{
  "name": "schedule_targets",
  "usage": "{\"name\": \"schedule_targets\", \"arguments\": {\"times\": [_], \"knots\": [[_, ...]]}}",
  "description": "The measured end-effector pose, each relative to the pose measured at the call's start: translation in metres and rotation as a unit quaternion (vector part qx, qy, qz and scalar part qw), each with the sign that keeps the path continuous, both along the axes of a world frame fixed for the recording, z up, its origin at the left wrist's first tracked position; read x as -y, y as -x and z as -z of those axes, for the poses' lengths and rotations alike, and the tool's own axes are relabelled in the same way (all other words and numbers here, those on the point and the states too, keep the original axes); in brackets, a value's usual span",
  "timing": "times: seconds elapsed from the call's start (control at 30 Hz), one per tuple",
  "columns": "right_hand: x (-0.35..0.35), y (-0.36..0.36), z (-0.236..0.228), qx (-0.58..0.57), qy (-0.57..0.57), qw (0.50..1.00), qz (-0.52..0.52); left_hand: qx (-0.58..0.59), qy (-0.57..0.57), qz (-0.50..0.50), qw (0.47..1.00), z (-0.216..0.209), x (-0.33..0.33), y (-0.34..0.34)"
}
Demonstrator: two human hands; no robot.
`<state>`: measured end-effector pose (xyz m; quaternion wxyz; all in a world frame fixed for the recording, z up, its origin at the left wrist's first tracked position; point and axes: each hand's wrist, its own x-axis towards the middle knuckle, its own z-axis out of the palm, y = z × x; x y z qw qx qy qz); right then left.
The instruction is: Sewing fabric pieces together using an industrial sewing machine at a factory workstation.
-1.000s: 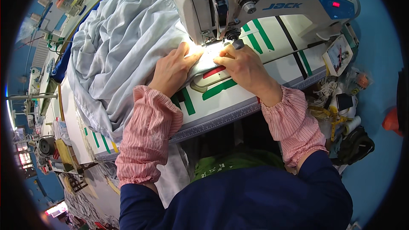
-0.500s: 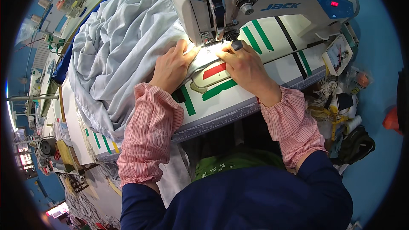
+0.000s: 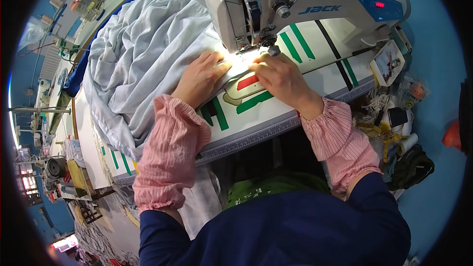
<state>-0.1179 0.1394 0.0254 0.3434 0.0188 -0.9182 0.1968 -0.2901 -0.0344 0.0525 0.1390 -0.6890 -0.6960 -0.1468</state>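
Note:
A light grey-blue cloth (image 3: pixel 143 54) lies in deep folds left of a white and blue sewing machine (image 3: pixel 315 5), and its edge runs under the brightly lit needle area. My left hand (image 3: pixel 199 76) is closed on the cloth just left of the presser foot. On the other side, my right hand (image 3: pixel 286 81) pinches the cloth's edge close to the foot, its fingers bent. A dark grey ring-like piece (image 3: pixel 274 50) sits at a finger of that hand. Glare hides the stitching and the fingertips in part.
Green, red and black tape strips mark the white table (image 3: pixel 315 86), with a ruler (image 3: pixel 246 144) along its front edge. A small tray (image 3: pixel 388 63) stands at the right end, above thread spools (image 3: pixel 408 143) and a yellow tape measure (image 3: pixel 389 135). Other machines line the left.
The view has shifted slightly. My right fingers have curled in more beside the presser foot, and my left hand has stayed near its place on the cloth.

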Motion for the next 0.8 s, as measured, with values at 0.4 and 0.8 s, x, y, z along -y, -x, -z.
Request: {"name": "schedule_targets", "arguments": {"times": [0.4,0.8], "knots": [[0.188,0.084,0.014,0.02,0.015,0.996,-0.08,-0.166,0.181,0.271,0.93,-0.022,-0.024,0.05],[0.041,-0.15,0.0,0.026,0.083,0.993,-0.081,0.05,0.251,-0.105,0.961,-0.025,-0.004,-0.099]]}}
